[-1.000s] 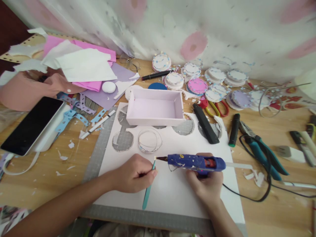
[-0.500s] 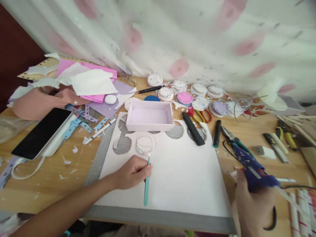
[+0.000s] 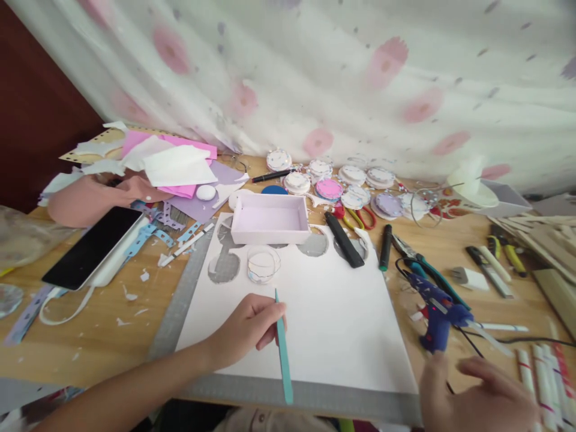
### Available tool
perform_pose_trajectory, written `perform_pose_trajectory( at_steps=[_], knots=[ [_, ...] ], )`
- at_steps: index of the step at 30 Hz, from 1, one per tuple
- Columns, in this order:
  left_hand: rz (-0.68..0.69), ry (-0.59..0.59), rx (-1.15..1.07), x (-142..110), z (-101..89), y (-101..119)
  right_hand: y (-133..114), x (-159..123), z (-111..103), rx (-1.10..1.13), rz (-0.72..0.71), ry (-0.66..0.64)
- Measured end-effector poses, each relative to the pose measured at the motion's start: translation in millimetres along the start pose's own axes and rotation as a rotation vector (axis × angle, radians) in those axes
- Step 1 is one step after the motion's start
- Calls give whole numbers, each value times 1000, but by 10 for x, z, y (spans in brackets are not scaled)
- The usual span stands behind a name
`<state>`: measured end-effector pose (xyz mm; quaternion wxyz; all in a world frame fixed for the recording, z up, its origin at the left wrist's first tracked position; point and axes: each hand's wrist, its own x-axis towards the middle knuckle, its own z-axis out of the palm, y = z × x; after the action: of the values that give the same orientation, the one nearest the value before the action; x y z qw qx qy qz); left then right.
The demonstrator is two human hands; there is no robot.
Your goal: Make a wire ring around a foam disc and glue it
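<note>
My left hand (image 3: pixel 254 327) is closed around a pair of teal tweezers (image 3: pixel 283 357), held over the white sheet (image 3: pixel 333 324). Their narrow tip points away from me, just short of a ring of thin beaded wire (image 3: pixel 263 265) lying on the sheet. At the lower right, my right hand (image 3: pixel 479 390) is open and slightly blurred, thumb and fingers apart, with nothing in it. Right beyond its fingers a blue hot glue gun (image 3: pixel 436 315) rests on the table, a clear glue stick sticking out of its back.
Behind the sheet stand a pale lilac box (image 3: pixel 270 219) and several small decorated discs (image 3: pixel 353 175). A black cutter (image 3: pixel 344 240), a marker (image 3: pixel 386 247) and pliers (image 3: pixel 409 249) lie on the right. A phone (image 3: pixel 94 246) and paper scraps occupy the left.
My right hand has let go of the glue gun, which now lies on the table. The tweezers' tip has drawn back from the wire ring, and the white bit at it no longer shows. The view has shifted.
</note>
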<state>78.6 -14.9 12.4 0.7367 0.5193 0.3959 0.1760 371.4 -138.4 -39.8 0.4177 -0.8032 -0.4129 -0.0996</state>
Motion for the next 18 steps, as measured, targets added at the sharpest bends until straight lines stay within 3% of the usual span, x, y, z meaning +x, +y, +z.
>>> perform_pose_trajectory(
  at_steps=[1, 4, 7, 10, 12, 15, 18],
  knots=[
    [-22, 21, -30, 9, 41, 21, -130, -65, 7, 45, -195, -49],
    [-95, 66, -102, 47, 156, 60, -623, -193, 153, 336, -618, -449],
    [-118, 106, -90, 82, 205, 51, -1065, -183, 403, 457, -953, -595],
    [-93, 209, -57, 109, 159, 17, -1331, -83, 631, 432, -1201, -606],
    [-104, 257, -59, 122, 99, -1, -1420, -16, 750, 443, -1325, -540],
    [-147, 209, -67, 107, 13, -21, -1450, 25, 893, 580, -1350, -525],
    [-80, 162, 99, 19, -77, -72, -1379, -7, 1025, 785, -1025, -722]
  ],
)
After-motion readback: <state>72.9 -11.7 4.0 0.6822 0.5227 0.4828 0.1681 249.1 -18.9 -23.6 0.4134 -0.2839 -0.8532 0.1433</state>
